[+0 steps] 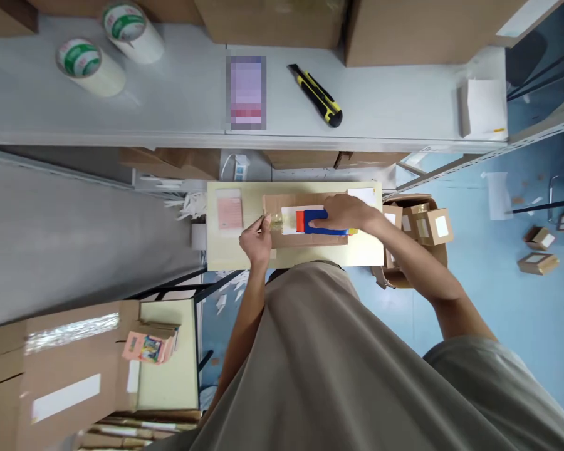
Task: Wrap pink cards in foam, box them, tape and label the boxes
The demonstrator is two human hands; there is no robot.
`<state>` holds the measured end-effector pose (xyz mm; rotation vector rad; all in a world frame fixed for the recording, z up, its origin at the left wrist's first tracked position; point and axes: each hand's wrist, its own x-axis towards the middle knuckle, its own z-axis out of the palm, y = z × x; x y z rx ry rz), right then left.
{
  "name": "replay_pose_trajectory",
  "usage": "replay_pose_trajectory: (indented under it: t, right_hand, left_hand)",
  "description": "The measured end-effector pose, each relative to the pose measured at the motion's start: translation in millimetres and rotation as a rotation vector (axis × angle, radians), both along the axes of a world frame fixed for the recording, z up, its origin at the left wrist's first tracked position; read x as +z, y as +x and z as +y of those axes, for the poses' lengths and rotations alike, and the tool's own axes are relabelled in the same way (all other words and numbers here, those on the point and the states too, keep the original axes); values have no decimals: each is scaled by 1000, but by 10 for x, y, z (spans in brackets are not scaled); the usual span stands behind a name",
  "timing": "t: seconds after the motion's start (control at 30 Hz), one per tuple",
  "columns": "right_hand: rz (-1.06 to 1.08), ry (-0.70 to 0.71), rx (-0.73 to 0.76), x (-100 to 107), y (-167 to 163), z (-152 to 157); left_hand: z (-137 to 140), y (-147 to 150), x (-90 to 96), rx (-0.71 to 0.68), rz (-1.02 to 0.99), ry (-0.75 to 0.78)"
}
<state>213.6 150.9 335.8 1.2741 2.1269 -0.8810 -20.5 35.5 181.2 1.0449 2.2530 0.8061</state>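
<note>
On the pale yellow table point(225, 250) lies a brown cardboard package point(305, 200) with a white label point(288, 227) on its top. My right hand point(345, 213) is wrapped around a blue and red tape dispenser point(317, 222) above the label; some of it is hidden by my fingers. A strip of clear shiny tape point(277, 220) runs along the package's left part. At the package's left end, my left hand point(257, 240) pinches with thumb and fingertips by the end of the tape. What exactly is between those fingers is too small to make out.
A pink sheet point(229, 213) lies on the table's left. The shelf ahead carries a utility knife point(317, 94), tape rolls point(94, 69) and boxes point(272, 22). Right of the table, an open carton point(439, 254) holds small boxes. A large carton point(75, 357) stands at lower left.
</note>
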Motion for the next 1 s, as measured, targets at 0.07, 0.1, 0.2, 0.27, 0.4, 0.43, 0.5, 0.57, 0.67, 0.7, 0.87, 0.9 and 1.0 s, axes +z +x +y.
replay_pose_trajectory:
  t: [0.07,0.1,0.2,0.27,0.4,0.43,0.5,0.57,0.67,0.7,0.87,0.9,1.0]
  right_hand:
    - [39,-68,-38,164,370,48]
    - [42,-120,-64,248,593,75]
    - [20,-203,-126,419,1263,153]
    - [-14,-215,-139,417,1585,190]
    - [-83,-177,-145,132,1790,206]
    - [-96,-169,-150,30,1773,199]
    - [-116,-172,-168,-169,1701,170]
    - [-130,-161,-192,-326,1608,117]
    - [-148,-58,-224,-442,1472,-3]
    - [-155,-15,-227,-450,1432,-51]
    - [-204,126,-209,-456,1272,-328]
    - [-206,152,-208,-479,1247,-387]
    - [-204,235,-225,-581,1196,-538]
  left_hand:
    - [-13,-66,1,25,51,1]
    - [-21,-95,1,34,77,-8]
    - [-39,-121,-1,32,137,-42]
    - [-35,-77,-4,13,168,-53]
    - [4,43,-4,-35,237,-86]
    - [14,61,-3,-47,250,-95]
    - [28,75,-2,-56,266,-106]
    - [33,72,-1,-56,265,-105]
    - [35,64,11,-70,247,-95]
    - [37,67,19,-80,245,-93]
    - [48,115,64,-100,261,-84]
    - [50,124,61,-102,261,-86]
    - [69,131,21,-91,236,-101]
